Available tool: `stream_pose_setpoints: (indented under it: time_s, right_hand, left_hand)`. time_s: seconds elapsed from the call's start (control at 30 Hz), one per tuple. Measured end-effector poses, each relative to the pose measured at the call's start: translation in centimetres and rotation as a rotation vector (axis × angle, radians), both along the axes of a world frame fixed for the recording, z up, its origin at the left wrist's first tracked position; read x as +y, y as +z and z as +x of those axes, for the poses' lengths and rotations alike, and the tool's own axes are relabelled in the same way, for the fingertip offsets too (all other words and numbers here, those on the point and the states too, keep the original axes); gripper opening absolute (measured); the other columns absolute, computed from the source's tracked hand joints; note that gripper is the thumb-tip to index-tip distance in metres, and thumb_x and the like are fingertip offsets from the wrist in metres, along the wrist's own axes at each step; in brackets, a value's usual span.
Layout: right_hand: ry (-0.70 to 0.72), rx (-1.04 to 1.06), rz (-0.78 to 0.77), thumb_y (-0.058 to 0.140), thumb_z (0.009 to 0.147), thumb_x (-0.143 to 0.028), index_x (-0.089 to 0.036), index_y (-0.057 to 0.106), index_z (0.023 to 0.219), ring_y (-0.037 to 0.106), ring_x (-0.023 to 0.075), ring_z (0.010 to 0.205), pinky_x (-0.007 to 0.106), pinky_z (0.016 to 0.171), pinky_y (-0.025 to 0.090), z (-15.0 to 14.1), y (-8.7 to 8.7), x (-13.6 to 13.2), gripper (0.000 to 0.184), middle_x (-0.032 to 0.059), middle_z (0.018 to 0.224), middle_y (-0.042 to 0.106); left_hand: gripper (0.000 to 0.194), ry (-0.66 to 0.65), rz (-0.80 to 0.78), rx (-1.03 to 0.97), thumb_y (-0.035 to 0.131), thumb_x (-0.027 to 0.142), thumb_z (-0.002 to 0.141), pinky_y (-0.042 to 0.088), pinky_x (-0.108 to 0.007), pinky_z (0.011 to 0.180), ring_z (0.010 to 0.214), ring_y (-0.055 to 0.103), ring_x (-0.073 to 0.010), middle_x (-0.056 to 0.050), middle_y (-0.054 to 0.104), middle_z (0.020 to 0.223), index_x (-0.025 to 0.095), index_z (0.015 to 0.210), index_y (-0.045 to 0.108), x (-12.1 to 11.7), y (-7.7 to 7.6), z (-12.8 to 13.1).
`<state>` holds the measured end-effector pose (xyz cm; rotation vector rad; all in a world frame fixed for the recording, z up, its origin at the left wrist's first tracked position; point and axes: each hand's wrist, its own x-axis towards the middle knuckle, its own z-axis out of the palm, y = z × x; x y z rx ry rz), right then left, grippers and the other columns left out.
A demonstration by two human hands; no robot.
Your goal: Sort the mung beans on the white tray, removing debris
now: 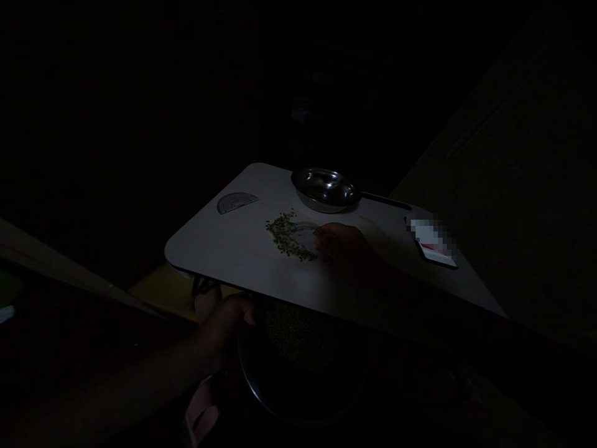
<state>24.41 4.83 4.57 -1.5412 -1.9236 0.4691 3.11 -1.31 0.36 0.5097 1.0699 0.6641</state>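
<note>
Light is poor and much of the scene is in darkness. Your hands are apart. Your right hand (342,242) is over the white table (219,249), fingertips drawn together at the right side of the loose green grains (282,236); whether they pinch anything, you cannot be told from this view. The loose grains lie scattered in a curved patch on the tabletop, around a pale semicircular scale (305,230) beside your fingertips. Your left hand (228,317) is below the near table edge, closed on the rim of a large bowl (254,392), thumb uppermost. In that bowl lie more green grains (298,336). A shiny metal bowl (317,203) stands upright near the far edge, beyond the loose grains. A marked protractor shape (237,202) is seen to its left. At the right lies a flat object (438,254), partly obscured by pixelation.
</note>
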Motion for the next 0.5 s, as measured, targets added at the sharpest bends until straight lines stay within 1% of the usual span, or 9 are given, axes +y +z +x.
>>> stream_pose_setpoints:
  time_s: [0.07,0.17,0.27,0.37,0.5]
  right_hand:
    - [-0.011,-0.02,0.004,0.045,0.068,-0.028,-0.015,0.056,0.079,0.053,0.0109,0.061,0.022,0.054,0.038,0.1,0.4,-0.5,0.02,0.0019,0.07,0.059]
    - [-0.039,-0.119,0.0,0.043,0.07,-0.027,-0.016,0.056,0.072,0.052,0.011,0.058,0.023,0.053,0.037,0.3,1.0,-1.6,0.017,0.0015,0.066,0.059]
    - [-0.057,-0.186,-0.036,0.043,0.07,-0.026,-0.017,0.057,0.069,0.053,0.0117,0.06,0.023,0.054,0.038,0.7,1.1,-2.7,0.016,0.002,0.068,0.06]
    - [-0.049,-0.19,-0.097,0.045,0.069,-0.027,-0.018,0.057,0.072,0.053,0.0125,0.061,0.023,0.052,0.038,1.3,0.9,-3.8,0.015,0.002,0.07,0.06]
    - [-0.044,-0.161,-0.119,0.044,0.071,-0.03,-0.019,0.057,0.077,0.055,0.0142,0.065,0.024,0.053,0.04,2.4,0.4,-4.7,0.018,0.0027,0.075,0.061]
  left_hand:
    - [0.011,-0.001,0.008,0.035,0.04,0.008,0.044,0.03,-0.025,0.04,0.039,0.04,-0.0111,0.002,0.042,0.042,0.016,0.049,0.045,0.0,0.1,0.0]
    - [0.014,0.023,0.062,0.066,0.041,0.007,0.044,0.031,-0.026,0.041,0.041,0.042,-0.0116,0.002,0.044,0.045,0.016,0.052,0.047,-0.1,0.2,0.1]
    - [0.017,0.033,0.093,0.062,0.041,0.006,0.043,0.033,-0.026,0.043,0.044,0.044,-0.012,0.002,0.046,0.047,0.016,0.054,0.049,-0.1,0.3,0.1]
    - [0.015,0.018,0.085,0.037,0.041,0.005,0.043,0.032,-0.025,0.041,0.042,0.043,-0.0114,0.002,0.046,0.046,0.015,0.052,0.049,0.0,0.6,0.2]
    - [0.01,0.038,0.011,0.086,0.041,0.006,0.042,0.03,-0.024,0.039,0.04,0.042,-0.0116,0.001,0.045,0.043,0.014,0.046,0.045,0.0,0.7,0.4]
